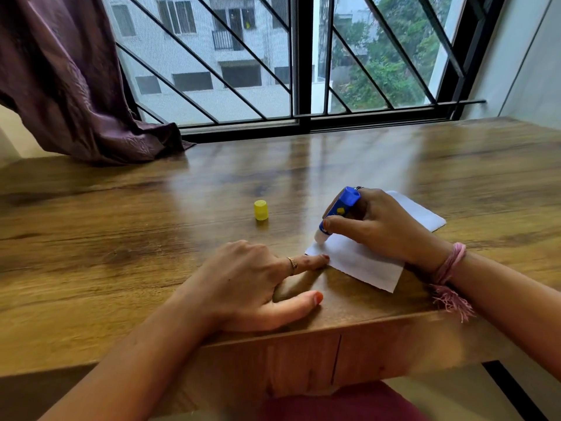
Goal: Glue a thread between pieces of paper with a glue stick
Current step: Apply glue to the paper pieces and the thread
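Note:
A white paper piece (361, 262) lies near the front edge of the wooden table (151, 223). My right hand (379, 226) grips a blue glue stick (340, 212), tilted, its white tip touching the paper's left corner. My left hand (252, 284) lies flat on the table, one straight fingertip pressing the paper's left corner. A second white paper piece (422, 212) shows behind my right hand, partly hidden. The yellow glue cap (260, 210) stands upright on the table to the left. A pink thread bundle (449, 268) is wrapped around my right wrist, its frayed end hanging.
A purple curtain (76, 86) drapes onto the table's far left corner. A barred window (273, 71) runs along the table's back edge. The table's front edge is just below my left hand.

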{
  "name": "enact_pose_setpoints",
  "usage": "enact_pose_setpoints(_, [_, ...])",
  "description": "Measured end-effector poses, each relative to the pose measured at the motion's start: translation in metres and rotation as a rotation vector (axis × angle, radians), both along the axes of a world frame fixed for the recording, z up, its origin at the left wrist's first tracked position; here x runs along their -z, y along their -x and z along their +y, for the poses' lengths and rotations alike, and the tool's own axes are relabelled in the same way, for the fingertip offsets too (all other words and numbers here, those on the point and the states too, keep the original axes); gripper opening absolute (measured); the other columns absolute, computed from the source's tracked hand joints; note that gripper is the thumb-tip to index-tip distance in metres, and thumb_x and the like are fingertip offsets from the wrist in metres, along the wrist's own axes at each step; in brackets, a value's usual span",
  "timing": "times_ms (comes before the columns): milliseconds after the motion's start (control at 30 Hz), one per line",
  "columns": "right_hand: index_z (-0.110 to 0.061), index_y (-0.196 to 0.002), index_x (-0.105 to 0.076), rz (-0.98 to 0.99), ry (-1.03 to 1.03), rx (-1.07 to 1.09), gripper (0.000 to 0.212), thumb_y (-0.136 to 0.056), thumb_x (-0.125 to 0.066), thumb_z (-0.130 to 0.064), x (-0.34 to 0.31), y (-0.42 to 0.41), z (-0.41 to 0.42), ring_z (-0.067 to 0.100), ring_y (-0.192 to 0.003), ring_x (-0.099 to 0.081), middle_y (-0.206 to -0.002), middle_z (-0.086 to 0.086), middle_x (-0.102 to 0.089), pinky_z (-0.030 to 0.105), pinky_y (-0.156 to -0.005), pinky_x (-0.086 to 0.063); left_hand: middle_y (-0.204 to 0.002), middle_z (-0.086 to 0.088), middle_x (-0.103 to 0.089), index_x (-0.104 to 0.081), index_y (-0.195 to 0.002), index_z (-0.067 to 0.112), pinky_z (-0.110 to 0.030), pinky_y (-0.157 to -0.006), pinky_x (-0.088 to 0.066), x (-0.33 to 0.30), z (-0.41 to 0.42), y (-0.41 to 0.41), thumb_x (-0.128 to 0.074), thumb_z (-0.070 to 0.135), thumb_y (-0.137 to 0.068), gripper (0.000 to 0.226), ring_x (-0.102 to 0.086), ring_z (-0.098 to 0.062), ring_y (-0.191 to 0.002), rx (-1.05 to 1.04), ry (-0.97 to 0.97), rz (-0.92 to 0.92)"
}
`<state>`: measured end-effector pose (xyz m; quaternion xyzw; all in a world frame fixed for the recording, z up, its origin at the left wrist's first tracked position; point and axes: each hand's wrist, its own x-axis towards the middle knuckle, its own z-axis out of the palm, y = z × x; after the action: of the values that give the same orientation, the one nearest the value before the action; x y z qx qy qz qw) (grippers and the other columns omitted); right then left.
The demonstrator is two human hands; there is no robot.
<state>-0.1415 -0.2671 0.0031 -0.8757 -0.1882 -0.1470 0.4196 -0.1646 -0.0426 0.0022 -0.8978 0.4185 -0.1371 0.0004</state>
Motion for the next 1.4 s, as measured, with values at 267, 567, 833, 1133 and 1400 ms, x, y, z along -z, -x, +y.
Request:
enact_pose_setpoints(267, [-0.007,-0.071,-0.069,0.001,0.018,0.040,0.027,-0.068,-0.065,-0.034,-0.0006,-0.0004,0.0014,0.042,-0.075,-0.057,-0.079,0.029,-0.062,0.047,-0.065,-0.046,-0.046,-0.001,-0.033,-0.027,-0.139,0.053,-0.024,-0.046,-0.023,0.0000,-0.0003,0.0006,-0.017,0.072,-0.082,0.061,-0.030,-0.007,-0.041,-0.004,0.013,-0.001])
enact_pose_setpoints(567, [-0.007,-0.072,-0.069,0.012,0.023,0.055,0.014,-0.076,-0.071,-0.021,-0.0014,-0.0004,-0.0006,0.034,-0.061,-0.051,-0.073,0.027,-0.060,0.039,-0.056,-0.042,-0.045,0.002,-0.030,-0.031,-0.138,0.052,-0.020,-0.045,-0.019,-0.0018,0.0000,0.0018,-0.022,0.070,-0.084,0.058,-0.029,-0.005,-0.040,0.006,0.025,0.012])
enact_pose_setpoints(833, [-0.004,-0.075,-0.068,-0.011,0.065,0.105,0.028,-0.072,-0.068,-0.032,-0.0011,-0.0039,-0.0035,0.033,-0.066,-0.056,-0.078,0.026,-0.063,0.041,-0.061,-0.045,-0.046,0.002,-0.035,-0.027,-0.139,0.054,-0.020,-0.045,-0.020,-0.0015,-0.0002,0.0013,-0.019,0.072,-0.084,0.059,-0.033,-0.006,-0.041,0.012,0.030,0.020])
enact_pose_setpoints(1133, [0.001,-0.074,-0.068,0.014,0.065,0.157,0.023,-0.074,-0.069,-0.022,-0.0055,-0.0051,-0.0061,0.025,-0.058,-0.044,-0.070,0.027,-0.056,0.036,-0.055,-0.038,-0.047,0.000,-0.043,-0.027,-0.138,0.055,-0.021,-0.046,-0.019,-0.0006,0.0004,0.0017,-0.017,0.071,-0.084,0.058,-0.038,-0.008,-0.043,0.021,0.049,0.027])
enact_pose_setpoints(1400, [0.003,-0.077,-0.068,0.038,0.057,0.172,0.026,-0.074,-0.069,-0.023,-0.0066,-0.0051,-0.0074,0.020,-0.059,-0.044,-0.067,0.023,-0.053,0.036,-0.055,-0.038,-0.047,0.001,-0.043,-0.027,-0.138,0.055,-0.020,-0.046,-0.017,0.0002,0.0007,0.0014,-0.018,0.072,-0.085,0.057,-0.039,-0.007,-0.044,0.031,0.062,0.027])
